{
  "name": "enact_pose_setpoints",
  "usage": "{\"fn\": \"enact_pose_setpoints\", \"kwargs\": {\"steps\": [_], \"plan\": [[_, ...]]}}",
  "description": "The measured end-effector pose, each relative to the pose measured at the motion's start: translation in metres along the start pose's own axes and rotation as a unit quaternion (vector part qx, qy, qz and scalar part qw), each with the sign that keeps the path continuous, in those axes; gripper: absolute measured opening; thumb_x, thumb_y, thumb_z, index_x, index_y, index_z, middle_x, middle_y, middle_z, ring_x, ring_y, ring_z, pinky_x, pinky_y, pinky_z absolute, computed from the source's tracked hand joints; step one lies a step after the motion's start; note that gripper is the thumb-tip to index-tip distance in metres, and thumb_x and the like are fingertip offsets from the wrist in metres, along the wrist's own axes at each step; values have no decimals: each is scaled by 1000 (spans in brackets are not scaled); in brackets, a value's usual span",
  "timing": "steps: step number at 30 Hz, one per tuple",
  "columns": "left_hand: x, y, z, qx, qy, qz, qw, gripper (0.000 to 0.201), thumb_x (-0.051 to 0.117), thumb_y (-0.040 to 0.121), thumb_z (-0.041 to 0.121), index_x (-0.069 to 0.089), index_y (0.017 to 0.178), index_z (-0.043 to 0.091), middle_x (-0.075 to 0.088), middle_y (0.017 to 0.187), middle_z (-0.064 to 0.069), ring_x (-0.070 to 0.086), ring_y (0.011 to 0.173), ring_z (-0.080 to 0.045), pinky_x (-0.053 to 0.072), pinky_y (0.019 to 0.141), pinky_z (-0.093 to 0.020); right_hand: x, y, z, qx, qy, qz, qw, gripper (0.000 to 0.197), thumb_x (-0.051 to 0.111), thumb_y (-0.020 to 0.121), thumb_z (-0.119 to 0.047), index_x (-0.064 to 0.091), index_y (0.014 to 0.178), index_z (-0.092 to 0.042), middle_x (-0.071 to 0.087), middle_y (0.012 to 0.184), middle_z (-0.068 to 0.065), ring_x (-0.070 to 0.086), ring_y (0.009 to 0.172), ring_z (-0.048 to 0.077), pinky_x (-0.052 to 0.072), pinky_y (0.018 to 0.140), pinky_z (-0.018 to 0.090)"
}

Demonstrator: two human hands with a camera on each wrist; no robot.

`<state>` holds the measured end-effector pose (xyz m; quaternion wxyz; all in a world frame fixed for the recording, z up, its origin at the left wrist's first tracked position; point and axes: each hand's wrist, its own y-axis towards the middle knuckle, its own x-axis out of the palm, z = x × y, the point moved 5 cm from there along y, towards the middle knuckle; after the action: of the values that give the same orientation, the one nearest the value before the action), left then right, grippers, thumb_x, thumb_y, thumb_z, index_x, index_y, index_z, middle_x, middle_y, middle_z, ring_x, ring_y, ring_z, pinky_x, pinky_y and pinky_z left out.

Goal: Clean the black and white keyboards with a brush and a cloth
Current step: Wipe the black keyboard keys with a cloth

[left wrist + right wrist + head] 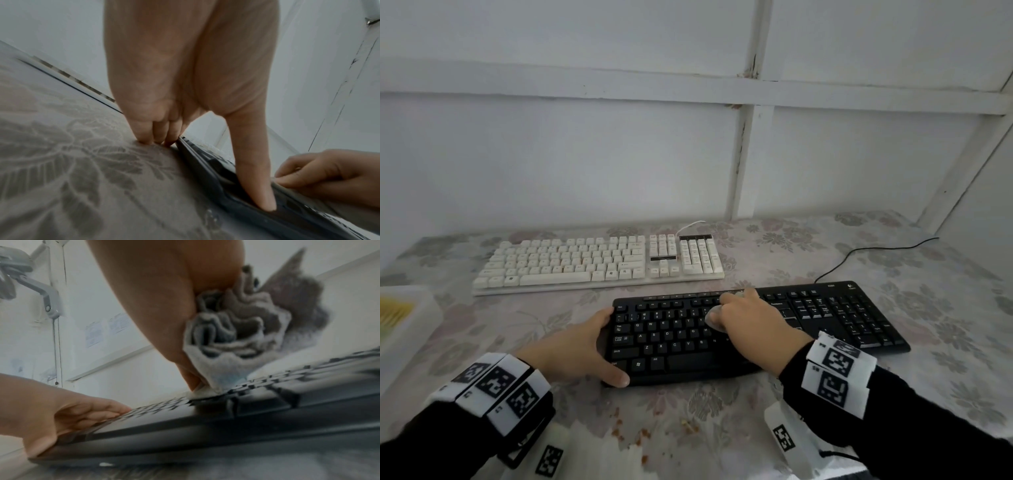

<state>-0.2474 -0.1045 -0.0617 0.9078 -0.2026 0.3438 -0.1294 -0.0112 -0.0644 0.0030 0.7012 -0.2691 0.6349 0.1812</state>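
Crumpled fuzzy grey cloth (242, 331)

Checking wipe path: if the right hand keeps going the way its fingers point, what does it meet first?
The right hand, bunching the cloth, points away across the black keyboard. First comes that keyboard's top edge, then probably the white keyboard; depth is unclear.

Black sleeves (914, 421) — white wristbands (837, 371) (square-coded).
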Motion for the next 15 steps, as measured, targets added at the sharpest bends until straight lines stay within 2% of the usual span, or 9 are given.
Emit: {"fn": "enact_pose_setpoints", "kwargs": {"steps": [1,3,5,6,9,10,12,14,15], "plan": [[0,0,-1,0,1,-1,1000,153,90,22,60,10,150,33,40,142,17,43,128,-9,35,111,-37,-1,-3,4,5,-9,2,1000,37,39,86,7,29,66,-22,33,91,2,43,103,27,42,70,34],[-1,2,-3,2,5,1,1000,152,90,23,61,11,150,34,41,142,17,43,128,-9,36,111,-38,-3,-7,15,19,-21,-3,1000,43,39,86,7,22,60,-23,30,81,2,41,90,25,30,56,28],[0,3,-3,3,6,1,1000,151,90,23,60,11,149,35,42,141,17,44,127,-10,36,110,-38,-8,-8,27,45,-25,-12,999,42,41,87,3,20,59,-21,22,70,1,34,74,24,22,53,27],[0,3,-3,1,6,1,1000,150,90,23,60,11,149,35,42,140,17,44,127,-10,37,110,-38,-10,-8,34,60,-14,-9,998,41,42,85,3,20,59,-19,21,69,1,31,73,26,24,53,27],[0,4,-4,-2,3,2,1000,151,91,24,58,10,149,37,43,140,17,46,125,-11,38,109,-38,-18,-7,37,79,11,24,997,39,36,66,15,24,57,-21,30,75,1,32,81,25,38,61,30],[0,4,-5,-3,3,3,1000,151,91,23,58,10,149,36,42,140,16,46,125,-11,37,109,-38,-15,-6,33,73,17,26,997,37,36,67,17,31,61,-20,34,82,2,32,83,24,39,64,32],[0,5,-5,-3,3,4,1000,152,91,24,58,9,150,36,40,143,16,44,127,-11,36,110,-38,-2,-7,24,49,33,13,998,35,40,76,15,42,77,-20,34,92,1,34,91,24,40,73,34],[0,6,-7,-4,0,4,1000,151,92,25,57,9,150,36,39,144,16,43,128,-11,36,111,-37,10,-6,22,30,19,14,999,37,40,78,13,48,92,-21,31,94,-1,38,101,27,43,81,34],[0,6,-8,-3,-1,5,1000,150,92,26,56,10,150,36,39,144,16,43,128,-11,36,111,-38,13,-7,24,25,10,18,999,39,40,79,12,50,99,-20,29,94,-1,38,103,27,43,81,33]]}}
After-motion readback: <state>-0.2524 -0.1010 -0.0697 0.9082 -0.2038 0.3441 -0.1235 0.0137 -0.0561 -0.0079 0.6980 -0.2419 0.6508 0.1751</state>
